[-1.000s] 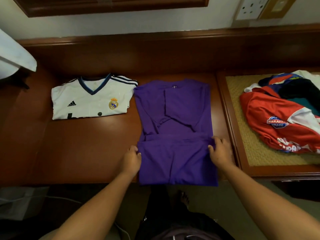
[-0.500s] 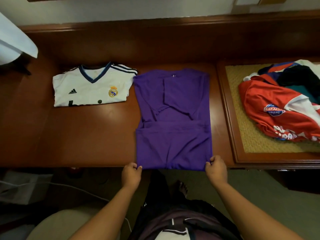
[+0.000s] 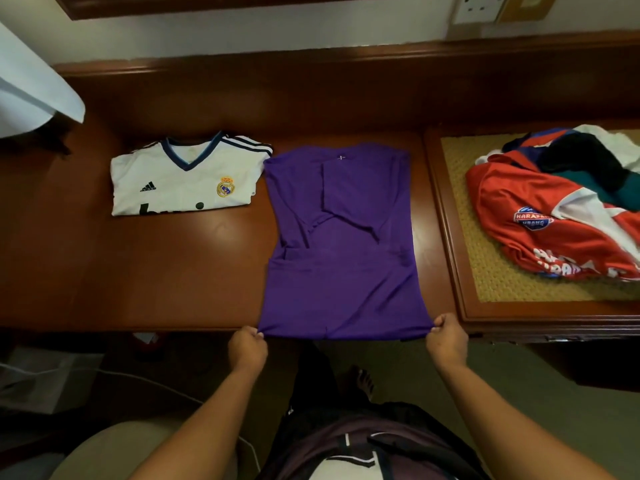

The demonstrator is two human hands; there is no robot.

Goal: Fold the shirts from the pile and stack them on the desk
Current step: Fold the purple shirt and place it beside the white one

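Fingers of the left hand (image 3: 248,348) and the right hand (image 3: 447,338) curled tight, each pinching a bottom corner of the purple short-sleeved fabric shirt (image 3: 341,244). Spread flat on the dark polished wooden desk (image 3: 156,265), sleeves folded inward, hem pulled just past the near edge. Left of it, folded: a white football jersey (image 3: 187,178) (navy V-collar, gold crest). Right, on a woven mat: the unfolded pile of shirts (image 3: 554,209), red uppermost.

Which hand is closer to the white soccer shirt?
Left. The left hand pinches the purple shirt at its near left corner, below and right of the white soccer shirt. The right hand pinches the far corner, farther away.
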